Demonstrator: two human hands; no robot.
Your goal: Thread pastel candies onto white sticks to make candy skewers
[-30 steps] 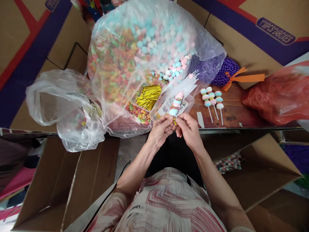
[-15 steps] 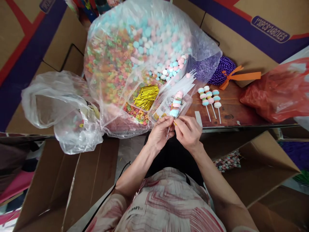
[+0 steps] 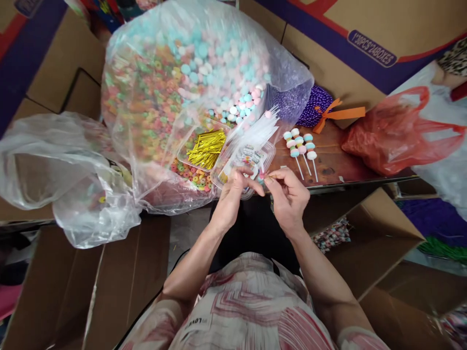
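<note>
My right hand (image 3: 290, 199) is closed, thumb and forefinger pinching a candy skewer (image 3: 261, 174). Only a small pink part and a pale streak of the skewer show at the fingertips; the rest is hidden or blurred. My left hand (image 3: 233, 194) is just to the left, its forefinger stretched toward the right hand, with nothing visible in it. Beyond the hands, white sticks (image 3: 260, 129) lie over a clear plastic tray (image 3: 268, 158). Gold twist ties (image 3: 206, 148) fill another clear tray. Three candy skewers (image 3: 301, 146) lie on the table to the right.
A big clear bag (image 3: 160, 97) of colored candy rings and pastel candies covers the table's left. Purple beads (image 3: 315, 104) with an orange ribbon and a red plastic bag (image 3: 397, 136) stand right. An open carton (image 3: 386, 233) holding wrapped candy skewers (image 3: 333, 234) sits below the table edge.
The candy skewer, upright between both hands before, has turned and is now mostly out of sight at the right hand. My left fingers have come away from its stick. The view has shifted rightward.
</note>
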